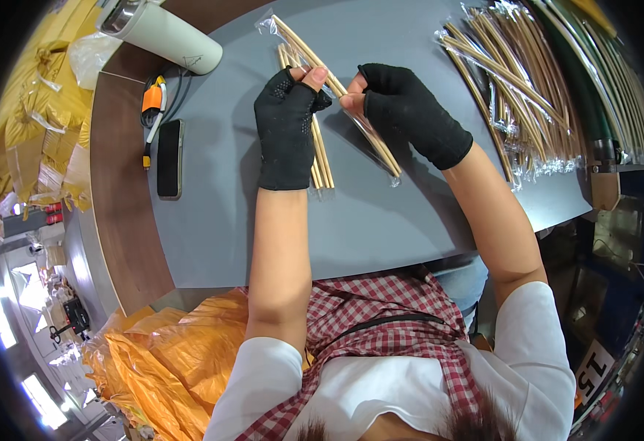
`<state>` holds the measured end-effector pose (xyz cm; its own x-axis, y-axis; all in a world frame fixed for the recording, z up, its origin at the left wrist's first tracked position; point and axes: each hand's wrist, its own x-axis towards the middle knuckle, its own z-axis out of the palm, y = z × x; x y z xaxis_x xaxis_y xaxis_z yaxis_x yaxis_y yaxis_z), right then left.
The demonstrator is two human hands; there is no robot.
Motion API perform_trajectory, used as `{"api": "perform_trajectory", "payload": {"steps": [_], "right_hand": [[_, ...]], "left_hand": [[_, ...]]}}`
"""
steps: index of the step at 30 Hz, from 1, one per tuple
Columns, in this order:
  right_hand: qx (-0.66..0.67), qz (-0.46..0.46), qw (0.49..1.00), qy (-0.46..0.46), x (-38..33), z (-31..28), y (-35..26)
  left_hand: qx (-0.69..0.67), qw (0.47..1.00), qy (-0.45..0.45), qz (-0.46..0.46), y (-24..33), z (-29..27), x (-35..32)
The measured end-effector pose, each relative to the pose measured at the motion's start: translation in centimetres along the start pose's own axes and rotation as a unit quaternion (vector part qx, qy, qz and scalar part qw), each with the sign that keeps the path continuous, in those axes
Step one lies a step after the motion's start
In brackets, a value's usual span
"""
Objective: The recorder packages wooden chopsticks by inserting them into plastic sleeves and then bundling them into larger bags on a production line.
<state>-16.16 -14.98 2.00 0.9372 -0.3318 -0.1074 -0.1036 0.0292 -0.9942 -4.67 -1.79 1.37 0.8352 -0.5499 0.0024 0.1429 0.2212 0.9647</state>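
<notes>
A clear plastic sleeve of thin wooden sticks [309, 53] slants across the space above the grey tabletop [219, 220]. My left hand [285, 128], in a black glove with bare fingertips, pinches it near the middle between thumb and finger. My right hand [410, 110], gloved the same way, grips the sleeve just beside the left, its fingertips closed on the edge. Beneath the left hand lie several more wooden sticks [322, 158], partly hidden by the glove; a bit of clear plastic shows at their near end.
A large heap of sleeved sticks [517, 88] covers the table's right side. At the left are a black phone [170, 159], a cable with an orange tag [153, 103] and a pale tumbler [167, 38]. An orange plastic bag [175, 353] bulges below the table's near edge.
</notes>
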Motion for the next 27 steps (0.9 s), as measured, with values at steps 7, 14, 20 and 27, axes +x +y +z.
{"api": "perform_trajectory", "payload": {"steps": [7, 14, 20, 27], "right_hand": [[0.041, -0.02, 0.999, -0.011, 0.2, 0.2, 0.0], [0.066, -0.003, 0.997, -0.044, 0.3, -0.5, 0.9], [0.114, 0.012, 0.993, -0.04, 0.3, -0.2, 0.3], [0.115, 0.024, 0.992, -0.053, 0.5, -0.7, 0.7]], "left_hand": [[-0.044, 0.999, -0.018, -0.014, 0.8, 0.4, -0.4], [-0.011, 1.0, -0.024, -0.013, 0.6, 0.5, -0.3], [-0.025, 0.999, -0.027, -0.009, 0.5, 0.4, -0.3], [0.003, 0.999, -0.042, -0.004, 0.5, 0.6, -0.4]]}}
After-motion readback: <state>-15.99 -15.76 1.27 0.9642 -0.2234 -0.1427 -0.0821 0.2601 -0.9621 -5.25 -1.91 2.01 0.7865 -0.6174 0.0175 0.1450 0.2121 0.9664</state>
